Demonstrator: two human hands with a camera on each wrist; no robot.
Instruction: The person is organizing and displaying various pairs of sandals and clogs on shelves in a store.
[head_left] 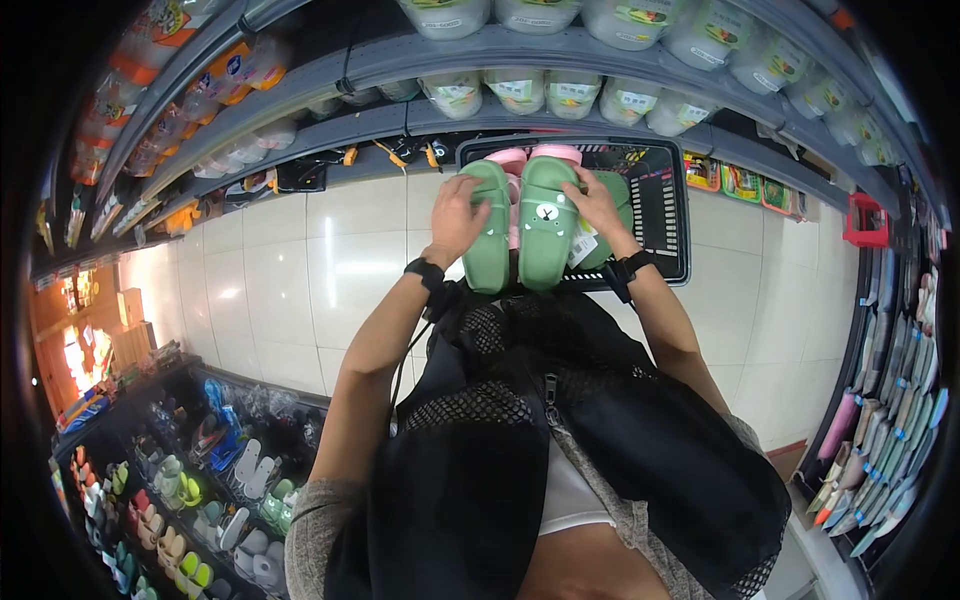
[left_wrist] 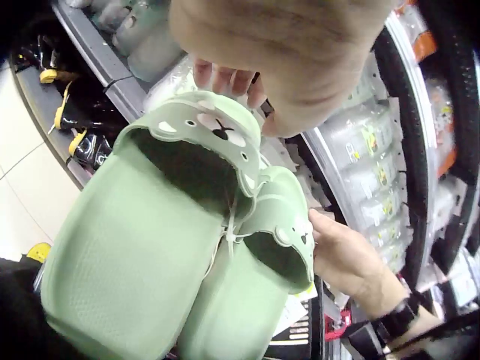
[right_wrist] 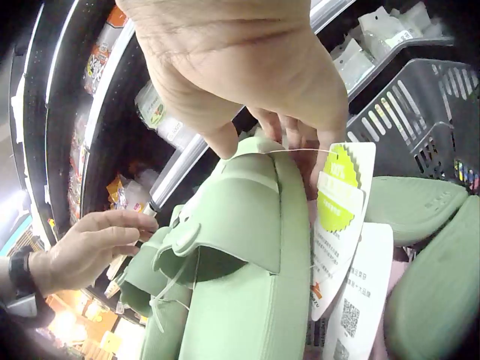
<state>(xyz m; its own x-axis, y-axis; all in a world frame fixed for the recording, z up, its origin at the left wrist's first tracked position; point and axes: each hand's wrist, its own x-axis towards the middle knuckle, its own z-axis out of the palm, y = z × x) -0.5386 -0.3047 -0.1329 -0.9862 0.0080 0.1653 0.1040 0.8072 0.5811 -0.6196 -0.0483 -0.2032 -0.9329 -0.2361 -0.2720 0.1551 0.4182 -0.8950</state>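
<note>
A pair of green slippers, joined by a white plastic tie (left_wrist: 230, 234), is tilted over the black basket (head_left: 686, 225). At the toe of the left green slipper (head_left: 487, 258), my left hand (head_left: 458, 217) holds the strap end, fingers behind it in the left wrist view. My right hand (head_left: 600, 208) pinches the toe and outer edge of the right green slipper (head_left: 546, 262), which has a white bear face. Paper tags (right_wrist: 341, 217) hang beside that slipper. Behind the pair show pink slippers (head_left: 557, 152), and more green slippers (right_wrist: 431, 210) lie in the basket.
Shelves (head_left: 540, 58) with clear plastic containers (head_left: 515, 92) run behind the basket. Black-and-yellow boots (left_wrist: 79, 109) stand low on the left. A slipper rack (head_left: 215, 500) is at lower left, packaged goods (head_left: 890, 410) hang at right, and pale floor tiles (head_left: 270, 290) lie between.
</note>
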